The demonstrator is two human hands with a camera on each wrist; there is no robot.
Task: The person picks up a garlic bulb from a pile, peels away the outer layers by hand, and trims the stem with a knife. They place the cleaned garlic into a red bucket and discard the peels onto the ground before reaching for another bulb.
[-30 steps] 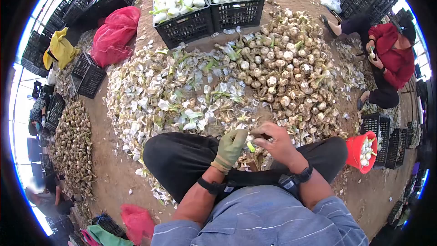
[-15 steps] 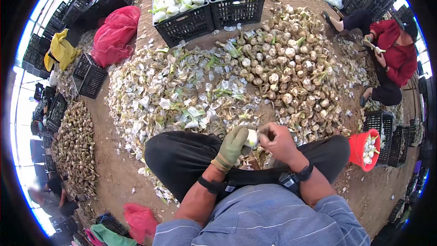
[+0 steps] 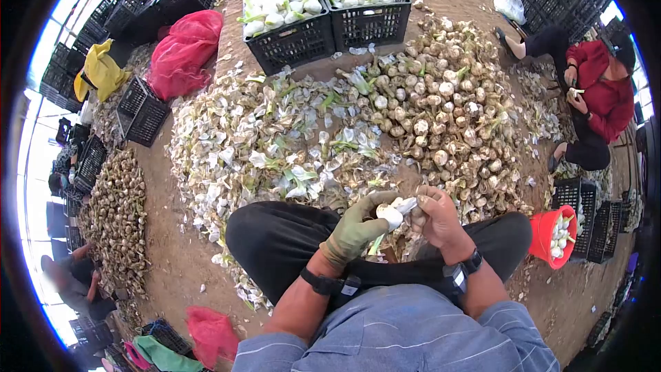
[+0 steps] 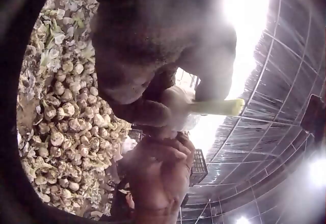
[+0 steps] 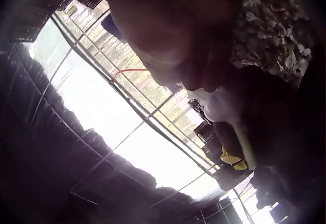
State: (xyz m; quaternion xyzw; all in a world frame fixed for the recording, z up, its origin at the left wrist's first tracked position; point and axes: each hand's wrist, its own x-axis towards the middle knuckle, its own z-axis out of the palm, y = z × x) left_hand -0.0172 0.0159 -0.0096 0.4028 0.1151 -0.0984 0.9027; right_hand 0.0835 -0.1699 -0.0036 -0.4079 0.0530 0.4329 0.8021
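In the head view the gloved left hand (image 3: 357,231) grips a white garlic bulb (image 3: 390,216), its green stem pointing down toward the lap. The bare right hand (image 3: 443,218) pinches a pale strip of skin (image 3: 407,204) at the bulb's right side. From the left wrist, the bulb (image 4: 178,99) shows between the dark glove (image 4: 147,46) and the right hand (image 4: 160,175), with the stem (image 4: 219,107) sticking out. The right wrist view is dim; the bulb (image 5: 219,104) lies beneath the right hand's fingers (image 5: 198,66).
Beyond the crossed legs lie loose peelings (image 3: 227,158) and a heap of unpeeled bulbs (image 3: 447,110). Two black crates (image 3: 292,47) of white bulbs stand behind. A red bucket (image 3: 544,235) is at the right; a person in red (image 3: 602,86) sits beyond it.
The bulb has come into fuller view in the left hand, and the right hand now holds a strip of skin at it. The head view has shifted slightly.
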